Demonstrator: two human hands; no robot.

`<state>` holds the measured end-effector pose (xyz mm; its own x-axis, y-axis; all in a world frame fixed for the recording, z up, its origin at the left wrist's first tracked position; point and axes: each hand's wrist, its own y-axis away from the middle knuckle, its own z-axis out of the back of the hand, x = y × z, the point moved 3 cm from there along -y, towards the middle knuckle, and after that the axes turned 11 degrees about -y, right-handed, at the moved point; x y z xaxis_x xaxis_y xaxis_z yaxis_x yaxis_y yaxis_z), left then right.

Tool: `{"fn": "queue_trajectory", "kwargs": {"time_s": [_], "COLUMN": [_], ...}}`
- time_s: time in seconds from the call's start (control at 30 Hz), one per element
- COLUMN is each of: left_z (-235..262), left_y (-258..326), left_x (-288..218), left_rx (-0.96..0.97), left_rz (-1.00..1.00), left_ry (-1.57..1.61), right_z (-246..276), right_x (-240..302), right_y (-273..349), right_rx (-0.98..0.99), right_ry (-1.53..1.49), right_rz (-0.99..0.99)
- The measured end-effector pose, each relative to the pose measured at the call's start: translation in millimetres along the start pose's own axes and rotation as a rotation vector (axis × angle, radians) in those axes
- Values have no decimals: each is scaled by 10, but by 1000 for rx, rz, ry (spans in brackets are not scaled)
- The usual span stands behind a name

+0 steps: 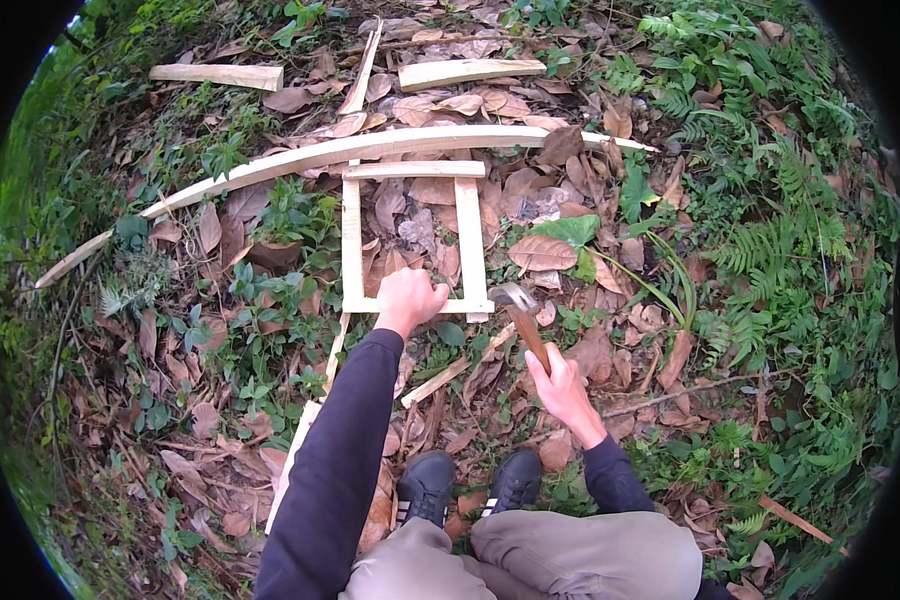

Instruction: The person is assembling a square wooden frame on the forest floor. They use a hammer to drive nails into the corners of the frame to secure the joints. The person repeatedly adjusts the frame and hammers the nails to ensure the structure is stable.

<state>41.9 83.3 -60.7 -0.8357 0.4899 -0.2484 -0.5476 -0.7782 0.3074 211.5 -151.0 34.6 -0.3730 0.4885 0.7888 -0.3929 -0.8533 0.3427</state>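
Observation:
My left hand (409,298) is closed around the near crosspiece of a pale wooden frame (352,235), a rectangle of four-sided shape lying on the leaf litter. In my right hand (562,388) is a hammer (532,335), gripped by its brown wooden handle. The hammer's metal head is just right of the frame's near right corner, where a short stub of wood sticks out below the crosspiece. Whether the head touches the corner, I cannot tell. The frame's far crosspiece (415,170) lies across the tops of its two side pieces.
Beyond the frame lies a long curved wooden strip (370,146). Farther off are two short boards (470,72) and a split sliver (364,75). A thin stick (460,367) lies nearer, above my shoes (428,485). Ferns (780,240) grow on the right.

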Motion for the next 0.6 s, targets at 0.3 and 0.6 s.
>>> {"fn": "queue_trajectory", "kwargs": {"time_s": [0.3, 0.6], "left_z": [-29, -69], "left_y": [-12, -8], "left_x": [17, 79], "left_rx": [21, 19], "left_rz": [17, 40], "left_ry": [-15, 15], "right_z": [158, 357], "right_x": [329, 1241], "right_y": [-213, -223], "right_rx": [169, 151], "right_ry": [267, 169], "right_rz": [307, 479]}}
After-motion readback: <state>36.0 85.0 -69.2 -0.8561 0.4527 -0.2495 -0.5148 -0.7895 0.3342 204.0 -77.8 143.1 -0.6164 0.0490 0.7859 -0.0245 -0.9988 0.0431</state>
